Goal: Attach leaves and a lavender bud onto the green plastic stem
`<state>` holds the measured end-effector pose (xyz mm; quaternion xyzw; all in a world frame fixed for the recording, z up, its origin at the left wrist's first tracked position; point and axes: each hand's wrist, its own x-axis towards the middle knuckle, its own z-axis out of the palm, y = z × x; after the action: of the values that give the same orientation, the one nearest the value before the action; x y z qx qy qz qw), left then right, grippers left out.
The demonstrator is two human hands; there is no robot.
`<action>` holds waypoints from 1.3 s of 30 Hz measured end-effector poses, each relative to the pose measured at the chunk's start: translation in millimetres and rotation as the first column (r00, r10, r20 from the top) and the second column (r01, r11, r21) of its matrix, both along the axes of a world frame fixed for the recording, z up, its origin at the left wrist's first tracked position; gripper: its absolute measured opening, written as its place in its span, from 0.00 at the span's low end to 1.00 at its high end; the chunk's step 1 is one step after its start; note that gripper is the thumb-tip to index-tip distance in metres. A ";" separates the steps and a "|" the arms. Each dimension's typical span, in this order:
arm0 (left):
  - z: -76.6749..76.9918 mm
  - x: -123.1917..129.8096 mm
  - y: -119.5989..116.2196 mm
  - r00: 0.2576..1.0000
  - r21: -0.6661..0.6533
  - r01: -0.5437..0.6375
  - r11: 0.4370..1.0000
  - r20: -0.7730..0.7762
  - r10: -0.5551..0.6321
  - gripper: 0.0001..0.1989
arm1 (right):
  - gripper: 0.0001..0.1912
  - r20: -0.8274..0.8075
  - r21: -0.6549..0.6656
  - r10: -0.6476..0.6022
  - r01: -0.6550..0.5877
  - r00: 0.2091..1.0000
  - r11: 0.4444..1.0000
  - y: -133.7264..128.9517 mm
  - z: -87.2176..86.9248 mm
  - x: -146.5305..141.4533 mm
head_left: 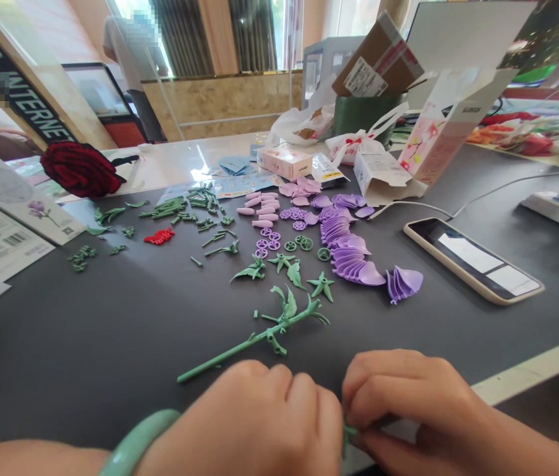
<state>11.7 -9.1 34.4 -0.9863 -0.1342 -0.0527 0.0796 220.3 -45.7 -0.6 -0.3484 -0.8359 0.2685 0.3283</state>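
Where right hand (pixel 408 393) pinches, green piece (pixel 348 433) shows; small, blurred.

Dark tabletop (pixel 75 350) open at lower left, hand could pass low; green stem (pixel 229 352) lies across lower centre; purple petals (pixel 346 251) bar centre right; phone (pixel 472 258) beyond, at right; tall carton (pixel 462 129) blocks upper right.

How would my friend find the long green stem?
Start at the dark tabletop, then find the left hand with a green bangle at the wrist. Just beyond that hand, the long stem lies slanted. It's far longer than the other green pieces.
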 end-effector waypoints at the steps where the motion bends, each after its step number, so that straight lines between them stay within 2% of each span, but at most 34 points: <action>1: 4.2 -2.5 3.6 0.997 0.001 -0.064 0.998 -0.045 0.064 0.14 | 0.11 -0.003 -0.012 -0.048 0.048 0.999 0.999 -0.2 -1.0 -0.9; 4: 16.6 -9.2 17.2 0.951 0.022 -0.237 0.971 -0.201 0.236 0.12 | 0.11 -0.029 -0.045 -0.152 0.150 0.988 0.988 -0.7 -3.6 -5.7; 8: 25.8 -10.2 33.0 0.864 0.049 -0.365 0.930 -0.355 0.357 0.13 | 0.12 -0.028 -0.083 -0.187 0.184 0.982 0.979 -0.4 -4.2 -12.0; 10: 25.6 -8.5 37.7 0.836 0.011 -0.412 0.911 -0.393 0.383 0.08 | 0.12 -0.005 -0.093 -0.184 0.183 0.983 0.979 -0.1 -3.7 -13.3; 12: 22.7 -8.4 41.6 0.833 -0.052 -0.428 0.902 -0.411 0.371 0.04 | 0.12 0.009 -0.105 -0.175 0.175 0.985 0.979 0.3 -3.9 -13.4; 17: 20.3 -15.3 55.8 0.889 -0.120 -0.340 0.933 -0.366 0.277 0.05 | 0.13 -0.025 -0.135 -0.159 0.155 0.987 0.979 2.6 -9.9 -9.6; 19: 27.4 -16.6 64.1 0.905 -0.224 -0.277 0.935 -0.387 0.176 0.08 | 0.12 -0.029 -0.161 -0.182 0.175 0.983 0.971 3.4 -13.7 -7.4; 20: 32.1 -16.6 68.5 0.907 -0.318 -0.264 0.910 -0.403 0.122 0.11 | 0.11 -0.028 -0.178 -0.198 0.190 0.980 0.966 3.5 -15.4 -6.5; 21: 36.8 -16.5 72.9 0.909 -0.428 -0.257 0.866 -0.413 0.065 0.13 | 0.11 -0.022 -0.192 -0.210 0.202 0.977 0.960 3.2 -16.8 -5.9; 23: 43.5 -17.2 81.4 0.919 -0.626 -0.259 0.736 -0.395 -0.012 0.15 | 0.09 -0.002 -0.203 -0.219 0.214 0.976 0.955 1.5 -18.2 -5.4; 26: 41.7 -23.5 90.7 0.949 -0.811 -0.259 0.524 -0.316 -0.020 0.12 | 0.09 0.024 -0.158 -0.226 0.227 0.974 0.961 -3.2 -15.5 -6.2; 28: 33.3 -30.3 92.3 0.958 -0.902 -0.282 0.327 -0.282 0.046 0.09 | 0.13 0.009 -0.088 -0.226 0.226 0.974 0.970 -5.6 -10.5 -6.8; 30: 23.3 -36.3 89.3 0.955 -0.959 -0.273 0.077 -0.260 0.146 0.08 | 0.15 -0.020 -0.006 -0.196 0.196 0.980 0.981 -5.8 -3.7 -6.7; 31: 18.9 -38.1 86.4 0.949 -0.967 -0.255 -0.024 -0.255 0.183 0.07 | 0.15 -0.032 0.028 -0.178 0.179 0.983 0.983 -4.9 0.2 -6.4; 33: 12.6 -38.2 79.2 0.950 -0.964 -0.196 -0.180 -0.232 0.208 0.07 | 0.13 -0.046 0.080 -0.166 0.169 0.985 0.982 -1.4 8.8 -5.6; 36: 7.0 -29.4 69.4 0.964 -0.944 -0.076 -0.321 -0.152 0.219 0.10 | 0.10 -0.067 0.151 -0.192 0.200 0.979 0.968 7.3 21.6 -4.3; 39: -1.7 -15.4 63.9 0.947 -0.917 0.109 -0.383 -0.021 0.320 0.14 | 0.07 -0.108 0.197 -0.208 0.226 0.972 0.954 17.7 28.9 -3.0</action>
<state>-3.7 54.8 32.7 -0.5785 -0.2226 -0.0380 -0.7838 217.3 -28.0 28.3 -0.3899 -0.8011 0.1568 0.4262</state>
